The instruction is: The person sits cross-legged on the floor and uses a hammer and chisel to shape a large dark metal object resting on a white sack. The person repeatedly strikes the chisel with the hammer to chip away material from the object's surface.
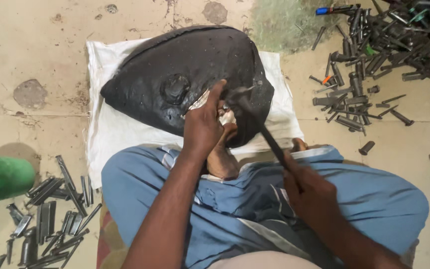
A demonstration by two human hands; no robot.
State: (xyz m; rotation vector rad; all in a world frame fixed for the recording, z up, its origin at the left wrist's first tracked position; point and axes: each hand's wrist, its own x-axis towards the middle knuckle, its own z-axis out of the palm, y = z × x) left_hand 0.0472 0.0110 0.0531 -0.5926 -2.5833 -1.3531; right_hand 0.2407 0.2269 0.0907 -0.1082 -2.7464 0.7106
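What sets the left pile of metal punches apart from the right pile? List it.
The left pile of punches is smaller and lies beside a green container; the right pile of punches is larger, denser and spreads to the frame's corner. A blue-handled tool lies at the right pile; none shows at the left. Both lie loose on the floor.

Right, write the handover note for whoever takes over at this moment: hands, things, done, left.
Left hand: pressed on a small silvery workpiece on the black mound, thumb up.
Right hand: grips the hammer, head at the workpiece; motion-blurred.
Mound sits on a white cloth, steadied by a foot.
Punches lie lower left, more tools upper right, green can far left.
Done: the workpiece looks partly worked; detail unclear.
Left: hammering under way.
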